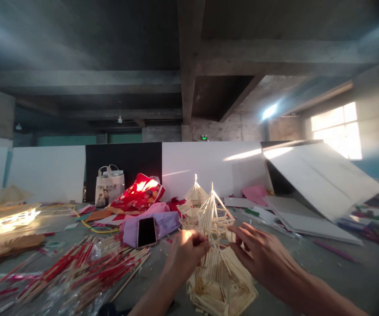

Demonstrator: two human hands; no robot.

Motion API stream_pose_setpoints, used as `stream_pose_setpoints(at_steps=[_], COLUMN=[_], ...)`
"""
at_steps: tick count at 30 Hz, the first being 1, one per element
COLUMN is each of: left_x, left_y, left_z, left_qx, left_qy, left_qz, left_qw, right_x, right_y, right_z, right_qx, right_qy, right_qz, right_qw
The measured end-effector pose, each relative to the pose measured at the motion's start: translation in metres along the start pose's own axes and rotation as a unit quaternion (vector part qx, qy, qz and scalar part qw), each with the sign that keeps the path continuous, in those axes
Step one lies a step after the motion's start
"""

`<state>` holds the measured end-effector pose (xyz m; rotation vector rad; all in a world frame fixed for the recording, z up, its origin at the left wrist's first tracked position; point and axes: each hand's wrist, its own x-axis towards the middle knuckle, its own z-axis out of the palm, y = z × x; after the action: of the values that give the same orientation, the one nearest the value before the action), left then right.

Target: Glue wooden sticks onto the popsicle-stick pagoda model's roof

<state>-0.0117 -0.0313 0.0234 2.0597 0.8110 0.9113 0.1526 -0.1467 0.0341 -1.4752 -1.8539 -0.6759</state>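
A tiered model of pale wooden sticks (222, 281) stands in front of me, with a pointed stick roof on its upper part. At its left side is my left hand (187, 252), fingers closed together in a pinch; whatever they hold is too small to make out. My right hand (258, 248) is on the other side, its fingers apart and slightly bent, with the fingertips near the model's upper tier. Behind it rises a second pointed stick model (196, 193), partly hidden by the first.
Red and plain sticks (87, 267) lie in a pile with plastic wrapping at the left. A phone (146, 231) rests on purple cloth (168, 224). Farther back are a white bag (109, 188) and red packaging (138, 193). White boards (324, 180) lean at the right.
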Motion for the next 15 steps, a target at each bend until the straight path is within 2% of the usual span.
stream_pose_setpoints(at_steps=[7,11,15], left_x=[0.0,0.003,0.006], left_y=[0.009,0.012,0.009], left_z=[-0.001,0.0,0.001], left_qx=[0.07,0.079,0.059], left_qy=[0.005,0.01,0.018], left_qz=[0.003,-0.002,-0.007], left_qw=[0.998,0.997,0.998], right_x=[0.018,0.02,0.017], right_y=[0.01,0.014,0.011], right_z=[0.006,0.009,0.014], right_qx=[-0.054,-0.067,-0.078], right_qy=[0.07,0.06,0.025], right_qz=[-0.073,-0.083,-0.085], right_qw=[0.993,0.993,0.993])
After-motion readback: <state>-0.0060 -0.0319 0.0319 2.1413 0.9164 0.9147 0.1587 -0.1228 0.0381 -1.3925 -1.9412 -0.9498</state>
